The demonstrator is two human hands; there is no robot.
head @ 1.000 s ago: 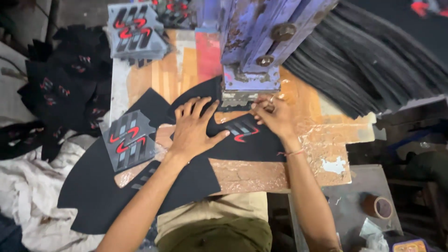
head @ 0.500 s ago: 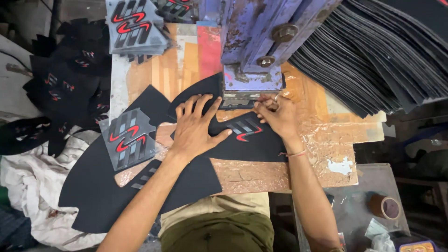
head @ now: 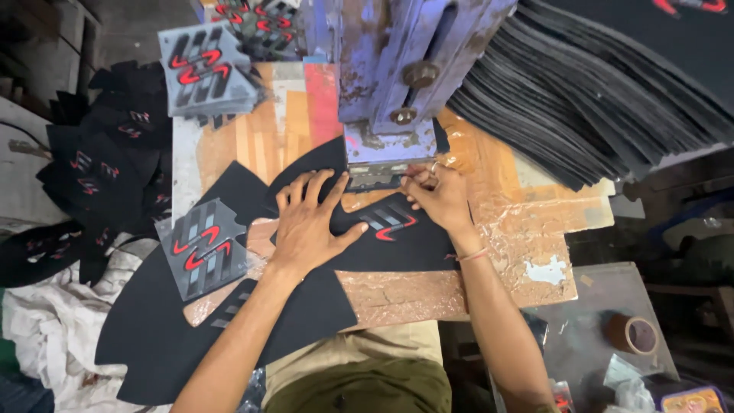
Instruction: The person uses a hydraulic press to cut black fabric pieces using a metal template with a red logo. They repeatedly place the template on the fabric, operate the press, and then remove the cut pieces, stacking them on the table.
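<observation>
My left hand (head: 310, 218) lies flat, fingers spread, on a black fabric piece (head: 413, 245) spread over the worn wooden table (head: 489, 229). My right hand (head: 436, 195) pinches the fabric's far edge just under the head of the blue-purple press machine (head: 397, 76). A grey and red striped emblem (head: 390, 222) shows on the fabric between my two hands. Whether the right fingers hold a separate small piece is not clear.
A stack of grey and red patches (head: 202, 248) sits left of my left hand, another stack (head: 206, 69) at the far left. Black fabric sheets (head: 604, 107) pile up at right. Printed black pieces (head: 99, 176) lie at left. A tape roll (head: 633, 334) sits lower right.
My right hand has shifted slightly up toward the press head. The left hand stays flat on the fabric. The view has moved a little.
</observation>
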